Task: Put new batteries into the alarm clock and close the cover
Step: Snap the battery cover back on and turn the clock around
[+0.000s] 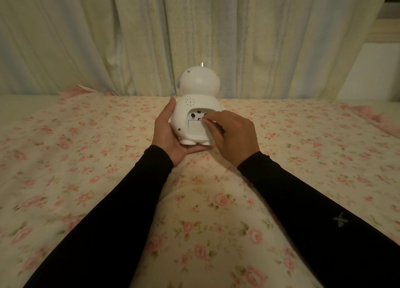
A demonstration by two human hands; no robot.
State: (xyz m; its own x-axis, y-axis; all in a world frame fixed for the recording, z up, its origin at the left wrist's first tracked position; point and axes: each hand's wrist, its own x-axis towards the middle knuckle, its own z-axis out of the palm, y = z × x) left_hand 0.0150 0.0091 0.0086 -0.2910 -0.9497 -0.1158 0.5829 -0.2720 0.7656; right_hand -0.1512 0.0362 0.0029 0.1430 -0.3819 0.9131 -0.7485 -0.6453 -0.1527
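A white robot-shaped alarm clock (198, 86) stands upright with its back toward me, above the flowered bedspread. My left hand (167, 131) cups its left side and feet from below. On its back a rectangular battery cover (195, 127) sits flat in place, with a black knob (192, 115) above it. The curled fingers of my right hand (231, 134) press their tips on the top right edge of the cover, hiding that corner and a second knob. No batteries are in sight.
A flowered bedspread (86, 157) covers the whole surface in front of me and a raised hump under my arms. Pale curtains (129, 38) hang right behind the clock. A pink striped pillow edge (376, 118) lies at the far right.
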